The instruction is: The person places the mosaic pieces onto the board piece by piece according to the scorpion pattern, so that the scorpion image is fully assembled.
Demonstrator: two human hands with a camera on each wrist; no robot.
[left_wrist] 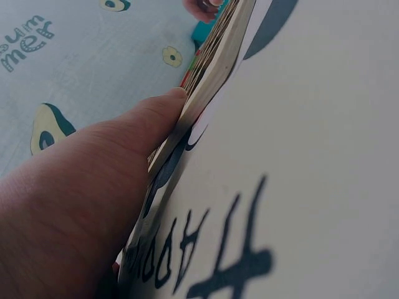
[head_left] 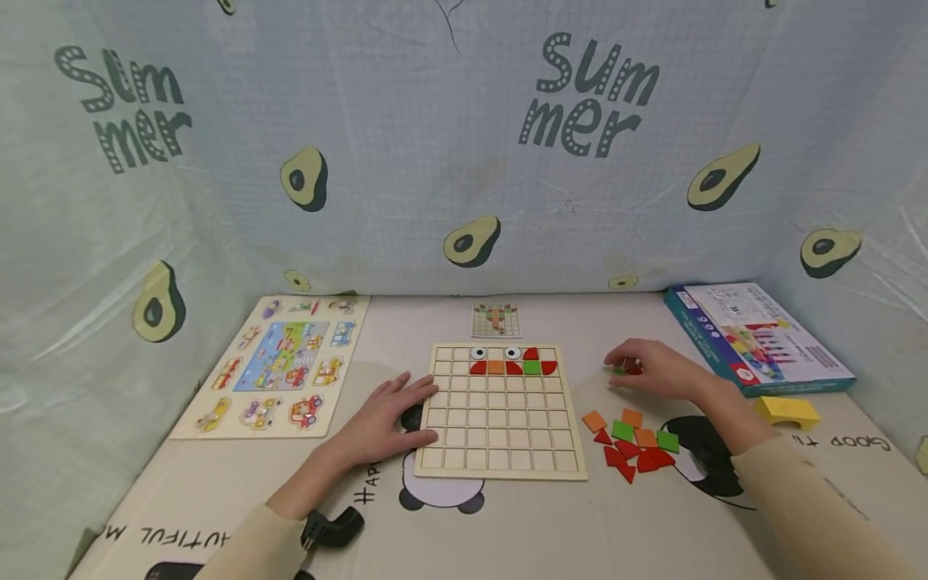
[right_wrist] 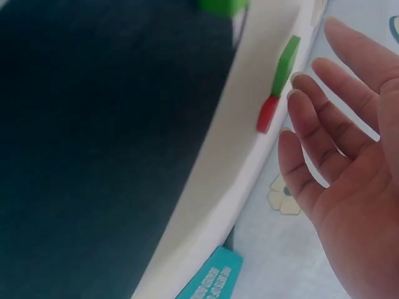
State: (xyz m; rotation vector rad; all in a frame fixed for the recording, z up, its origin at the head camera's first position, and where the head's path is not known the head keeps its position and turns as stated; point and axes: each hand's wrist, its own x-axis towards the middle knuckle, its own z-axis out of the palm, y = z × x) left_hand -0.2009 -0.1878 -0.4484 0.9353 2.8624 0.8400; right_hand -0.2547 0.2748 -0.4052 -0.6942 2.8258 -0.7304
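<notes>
A wooden grid board lies flat, its top rows holding red rounded pieces, an orange square, a green square and two eye pieces. My left hand rests at the board's left edge, fingers spread and thumb touching the rim. Right of the board, my right hand is over the table with fingers loosely bent. Close to its fingertips in the right wrist view are a green piece and a red piece, apparently not gripped.
Loose orange, green and red pieces lie right of the board. Behind it is a small pattern card. A picture puzzle lies left; a teal box and a yellow arch block are at right.
</notes>
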